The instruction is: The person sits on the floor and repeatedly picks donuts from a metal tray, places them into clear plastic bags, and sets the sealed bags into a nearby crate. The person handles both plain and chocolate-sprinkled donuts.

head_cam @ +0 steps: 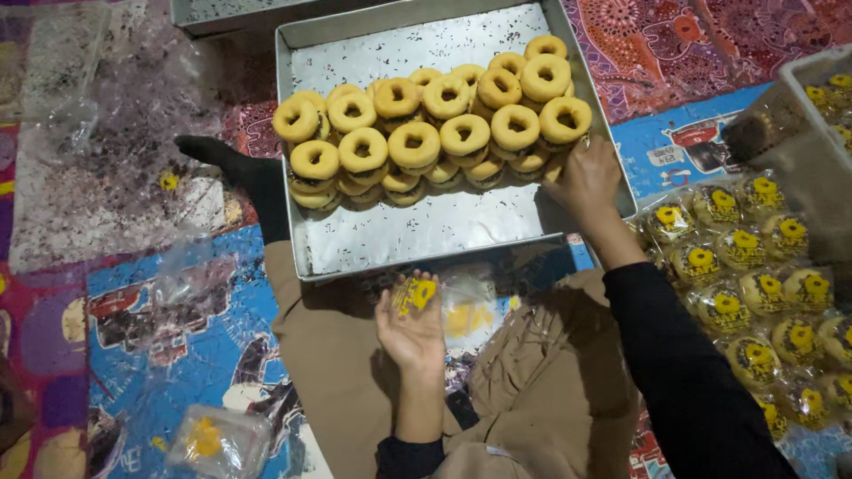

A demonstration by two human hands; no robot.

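You're looking at golden-yellow ring cookies point(417, 133) with dark filling, stacked on a dull silver tray point(426, 231) speckled with dark crumbs. Your left grip point(410, 328) holds a clear wrapper point(414, 293) with a yellow label. The bagged cookies point(754, 293) show yellow labels too. Your sleeve point(683, 372) is black, and the floor mat point(133, 319) is blue cartoon print.

Ring pastries point(426, 133) sit stacked in the tray point(417, 231) ahead; wrapped ones point(754, 293) lie on the floor to its right, empty wrappers point(106, 160) left.
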